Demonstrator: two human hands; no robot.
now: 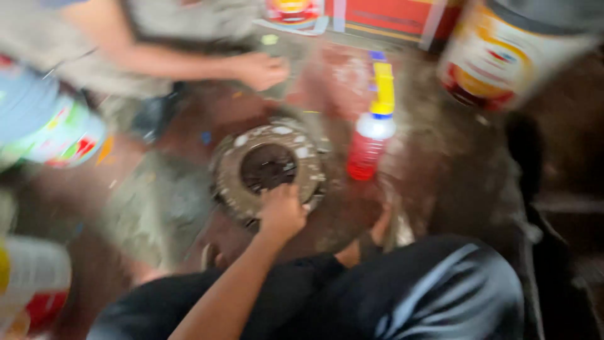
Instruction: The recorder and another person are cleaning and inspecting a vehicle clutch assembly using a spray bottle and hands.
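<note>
The left hand lay curled on the near rim of a round metal disc; whether it gripped was unclear. A red bottle stood just right of the disc, and another person's hand hovered beyond it.

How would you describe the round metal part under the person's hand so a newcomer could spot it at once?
Start at the dirty brown floor in the middle of the view. Just left of the red bottle with a yellow spray top lies a round metal disc, with the person's hand on its near rim. It alone is a grimy ring with a dark central hole.
</note>
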